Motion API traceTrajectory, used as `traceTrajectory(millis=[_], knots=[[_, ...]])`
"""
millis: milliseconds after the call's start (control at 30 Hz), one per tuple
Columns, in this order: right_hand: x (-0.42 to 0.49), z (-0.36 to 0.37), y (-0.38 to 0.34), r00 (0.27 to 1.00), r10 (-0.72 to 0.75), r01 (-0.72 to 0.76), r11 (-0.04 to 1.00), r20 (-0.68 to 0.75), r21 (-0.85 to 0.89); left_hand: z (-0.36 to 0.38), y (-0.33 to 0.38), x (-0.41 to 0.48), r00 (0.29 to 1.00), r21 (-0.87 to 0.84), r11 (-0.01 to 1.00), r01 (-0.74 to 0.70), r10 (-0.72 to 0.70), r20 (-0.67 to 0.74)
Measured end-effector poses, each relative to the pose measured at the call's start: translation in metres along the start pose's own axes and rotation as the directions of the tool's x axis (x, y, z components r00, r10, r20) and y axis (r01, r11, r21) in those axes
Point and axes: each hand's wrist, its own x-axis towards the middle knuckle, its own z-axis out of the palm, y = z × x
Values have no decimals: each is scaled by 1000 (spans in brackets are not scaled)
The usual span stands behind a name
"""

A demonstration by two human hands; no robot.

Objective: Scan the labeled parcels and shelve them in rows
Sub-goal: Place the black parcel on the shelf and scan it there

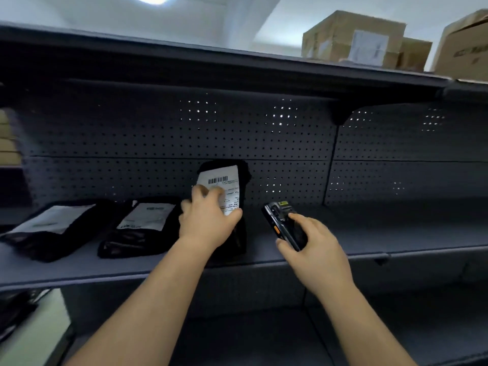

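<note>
Down at the far left, below the shelf, a pale flat board (39, 320) lies beside something dark; it is too blurred from here to say what either is. On the grey shelf (396, 233) above, the leftmost parcel (47, 241), a black bag with a white label facing up, lies flat near the shelf's left end. Just beside it to the right lies the middle parcel (137, 233), also black, flat and label up, its near end toward the shelf's front edge.

Next in the row stands the upright parcel (220, 178), its lower end on the shelf, close to the middle parcel. Its top rests against the perforated back panel (132, 141), and its barcode label faces outward. The left hand (208, 220) grips this parcel from the front. The fingers are curled over the label's lower half and the thumb is pressed at the label's right edge.

A little to the right, apart from the parcel, the right hand (314, 247) holds a dark handheld scanner (282, 220) over the shelf. The scanner is pinched between thumb and curled fingers, with the forefinger laid on top. Its head tilts up and left, toward the label.

Up at the right, on the top shelf (184, 56), sit several cardboard boxes (353, 38), one with a white label.
</note>
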Motion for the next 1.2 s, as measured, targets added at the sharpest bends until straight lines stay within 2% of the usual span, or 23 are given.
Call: traceTrajectory(millis=[233,400,533,700,833,933,1033,1133,1200], knots=[[34,20,24,994,-51,44,997,101,69,30,11,21,975,213,963,166,-193,114],[57,34,34,993,-68,60,994,94,88,61,7,45,903,386,883,268,-369,218],[73,48,39,992,-87,78,992,87,94,75,9,69,854,443,849,286,-436,284],[89,58,48,991,-80,70,993,103,97,88,2,89,879,468,847,253,-403,255],[99,58,54,987,-89,77,993,137,90,89,3,95,866,449,849,277,-423,265],[101,57,56,981,-97,81,991,165,104,86,2,87,892,441,863,246,-380,245],[96,53,56,976,-114,90,987,186,132,78,-4,71,942,360,910,204,-282,180],[87,47,54,974,-142,111,979,178,171,65,-18,47,996,310,949,64,-80,39],[78,42,50,971,-167,130,971,174,203,55,-25,26,999,283,959,-16,30,-43]])
